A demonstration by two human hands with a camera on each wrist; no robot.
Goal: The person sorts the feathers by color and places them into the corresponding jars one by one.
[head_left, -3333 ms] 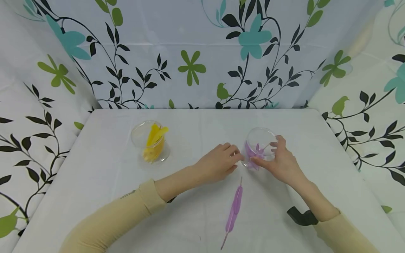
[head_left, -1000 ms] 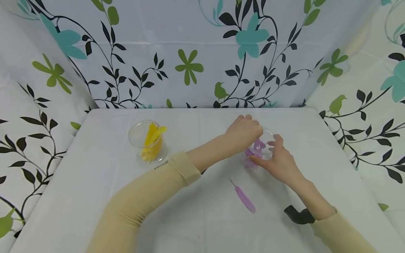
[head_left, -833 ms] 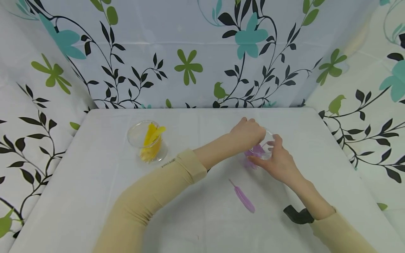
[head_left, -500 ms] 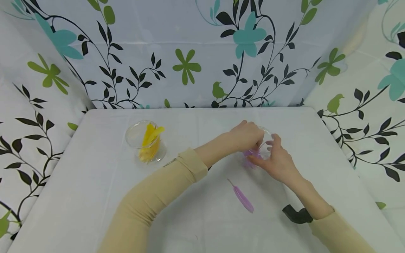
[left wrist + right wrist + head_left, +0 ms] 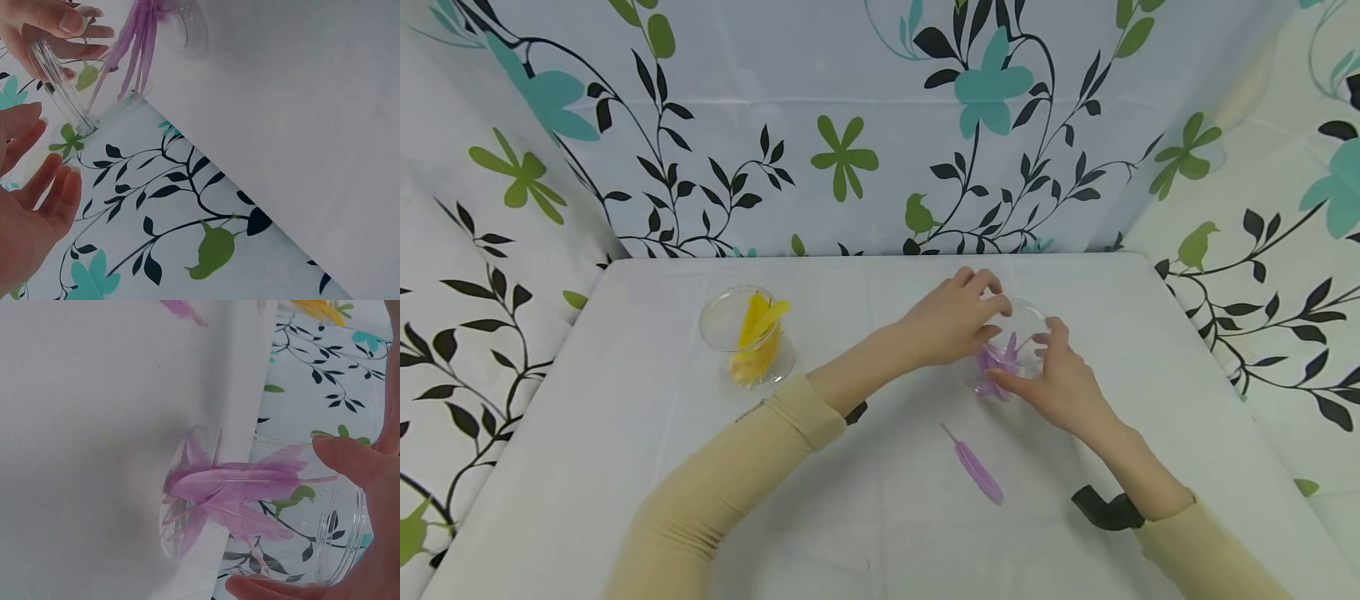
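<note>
My right hand (image 5: pixel 1063 383) holds a clear glass cup (image 5: pixel 325 519) by its sides, thumb on one side and fingers on the other. Several purple feathers (image 5: pixel 237 481) stand inside the cup, stems pointing various ways. At the cup's rim, on its left, is my left hand (image 5: pixel 951 321), its fingers loosely bent and spread with nothing between them. The left wrist view shows the same left hand (image 5: pixel 37 200) beside the cup's mouth. One loose purple feather (image 5: pixel 979 473) lies on the white cloth in front of the cup.
A second clear cup (image 5: pixel 718 325) with yellow feathers (image 5: pixel 758 342) stands on the left of the white-covered table (image 5: pixel 880 533). Patterned curtains (image 5: pixel 737 108) enclose the back and both sides. Black straps (image 5: pixel 1105 508) show at the wrists.
Two purple feathers lay end to end on the cloth earlier; now one lies there, turned. My left hand reached over the cup's mouth, then drew back left with fingers spreading. The right hand kept its hold.
</note>
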